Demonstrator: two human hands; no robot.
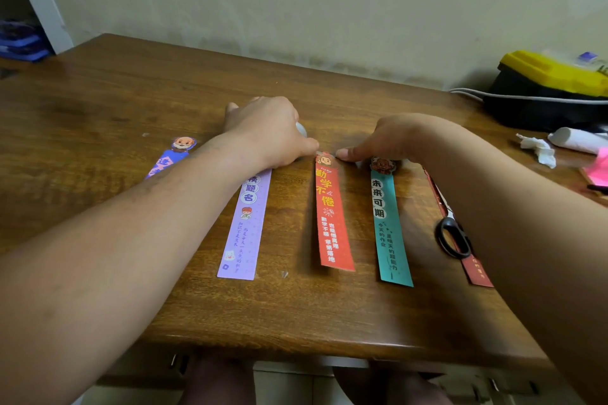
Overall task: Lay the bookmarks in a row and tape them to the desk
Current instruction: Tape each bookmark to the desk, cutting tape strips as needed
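Several bookmarks lie in a row on the wooden desk (98, 102). My left forearm partly covers the blue bookmark (171, 158) at far left. Then come the lilac bookmark (245, 227), the red-orange bookmark (330, 217) and the teal bookmark (390, 230). My right arm half hides the dark red bookmark (475, 271). My left hand (269, 131) grips a whitish tape roll (301, 130), its fingertips just left of the red-orange bookmark's top. My right hand (388, 141) presses its thumb flat on the desk just right of that bookmark's top.
Black scissors (452, 238) lie on the dark red bookmark. At the right stand a yellow-and-black toolbox (552, 89) with a white cable (493, 97), a crumpled tissue (539, 149), a white paper roll (579, 140) and pink paper (598, 171). A wall runs behind the desk.
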